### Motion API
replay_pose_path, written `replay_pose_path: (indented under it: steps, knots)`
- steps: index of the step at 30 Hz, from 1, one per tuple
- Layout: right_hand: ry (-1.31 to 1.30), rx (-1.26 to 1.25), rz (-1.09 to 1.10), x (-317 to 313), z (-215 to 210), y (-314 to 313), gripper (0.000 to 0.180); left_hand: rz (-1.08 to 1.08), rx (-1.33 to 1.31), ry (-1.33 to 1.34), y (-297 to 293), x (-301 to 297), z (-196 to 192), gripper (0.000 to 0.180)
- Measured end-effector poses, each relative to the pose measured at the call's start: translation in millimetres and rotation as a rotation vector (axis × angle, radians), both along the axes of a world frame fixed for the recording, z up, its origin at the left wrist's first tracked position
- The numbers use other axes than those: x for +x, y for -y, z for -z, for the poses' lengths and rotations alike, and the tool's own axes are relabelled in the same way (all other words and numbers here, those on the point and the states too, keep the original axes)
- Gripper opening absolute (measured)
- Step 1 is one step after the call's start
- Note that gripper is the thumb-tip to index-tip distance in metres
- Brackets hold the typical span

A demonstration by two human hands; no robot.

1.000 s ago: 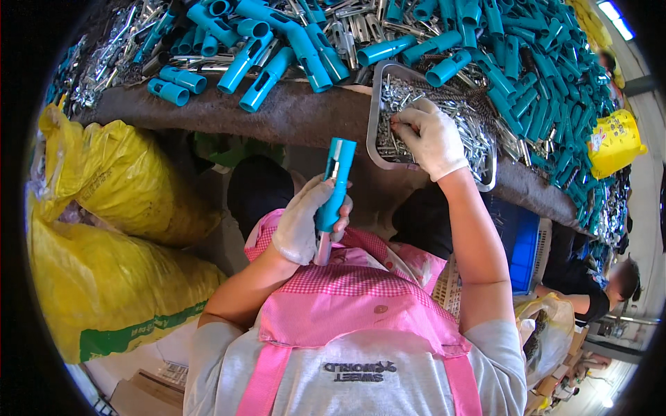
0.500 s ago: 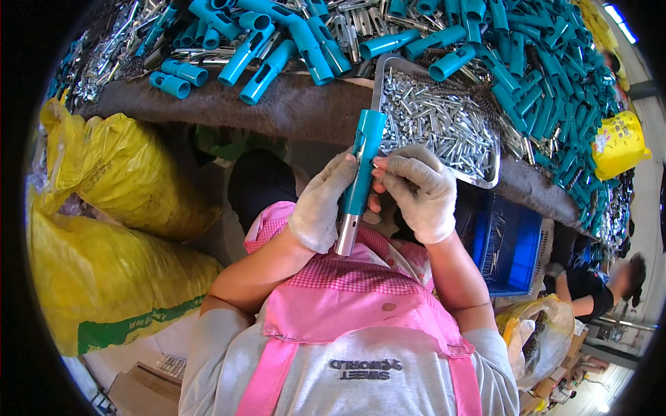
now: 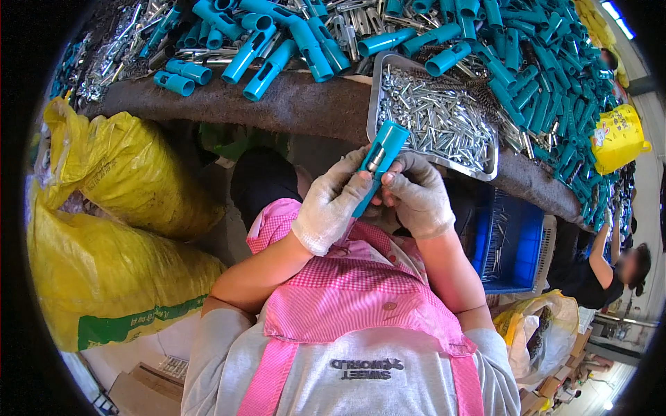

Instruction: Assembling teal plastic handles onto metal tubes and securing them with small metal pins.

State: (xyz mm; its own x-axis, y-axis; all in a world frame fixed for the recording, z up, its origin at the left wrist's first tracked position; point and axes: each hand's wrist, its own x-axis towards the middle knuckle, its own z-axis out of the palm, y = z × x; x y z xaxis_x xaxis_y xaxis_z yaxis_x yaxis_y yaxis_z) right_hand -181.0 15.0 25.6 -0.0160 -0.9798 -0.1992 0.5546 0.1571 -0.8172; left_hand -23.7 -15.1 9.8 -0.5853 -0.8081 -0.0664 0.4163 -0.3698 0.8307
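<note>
We cannot make out the lower end of the teal plastic tube point(image 3: 378, 163), hidden between the gloves, nor how the small metal piece point(image 3: 375, 159) sits in its slot. Our left hand point(image 3: 331, 204) wraps closed around the tube; our right hand point(image 3: 418, 196) pinches it, just below the metal tray point(image 3: 378, 90) of pins.

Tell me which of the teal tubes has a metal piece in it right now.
The teal tube held up in both hands, just below the metal tray. A silvery pin shows in its open slot; the other tubes lie loose on the table.
</note>
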Motion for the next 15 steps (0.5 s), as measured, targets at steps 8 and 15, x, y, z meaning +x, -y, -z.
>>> replay_pose_path:
  steps: [8,15]
  knots:
    - [0.275,0.125,-0.106,9.2,8.7,8.6,0.01,-0.068,0.0,0.034,1.9,7.4,-1.0,0.044]
    - [-0.033,0.142,-0.041,18.6,4.9,13.2,0.01,-0.148,-0.06,0.072,5.5,5.1,-0.8,0.038]
